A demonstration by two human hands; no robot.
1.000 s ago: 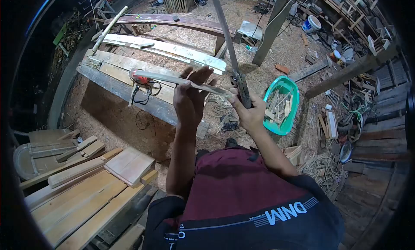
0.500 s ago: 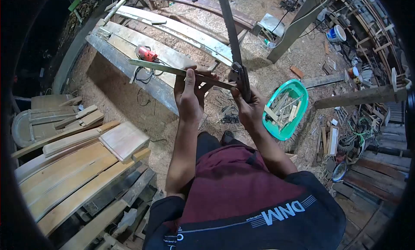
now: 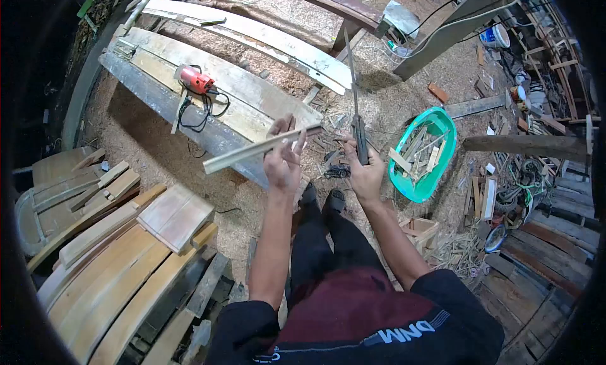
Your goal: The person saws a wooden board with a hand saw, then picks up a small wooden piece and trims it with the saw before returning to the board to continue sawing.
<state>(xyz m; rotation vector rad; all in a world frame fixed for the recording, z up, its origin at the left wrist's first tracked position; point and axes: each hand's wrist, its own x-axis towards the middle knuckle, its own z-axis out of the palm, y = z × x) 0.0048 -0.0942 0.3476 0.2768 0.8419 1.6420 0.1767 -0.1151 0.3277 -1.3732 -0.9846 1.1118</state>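
My left hand (image 3: pixel 283 164) holds a thin wooden strip (image 3: pixel 243 153) across its fingers. The strip slants from lower left to upper right, its right end darker. In my right hand (image 3: pixel 367 176) is a handsaw (image 3: pixel 360 140), gripped by the handle. Its blade points up and away from me and shows nearly edge-on. A narrow gap separates the strip's right end from the saw. Beyond my left hand lies a plank bench (image 3: pixel 252 94), with a red power tool (image 3: pixel 197 80) and its black cord on top.
A green tub (image 3: pixel 449 152) of wood offcuts stands on the sawdust floor to the right. Stacked boards (image 3: pixel 113 283) fill the lower left. A wooden post (image 3: pixel 435 40) rises at upper right, and a white-topped long board (image 3: pixel 252 40) lies behind the bench.
My right hand has come away from the strip, and the saw has turned edge-on. The strip has dropped lower and tilted, its left end now nearer me.
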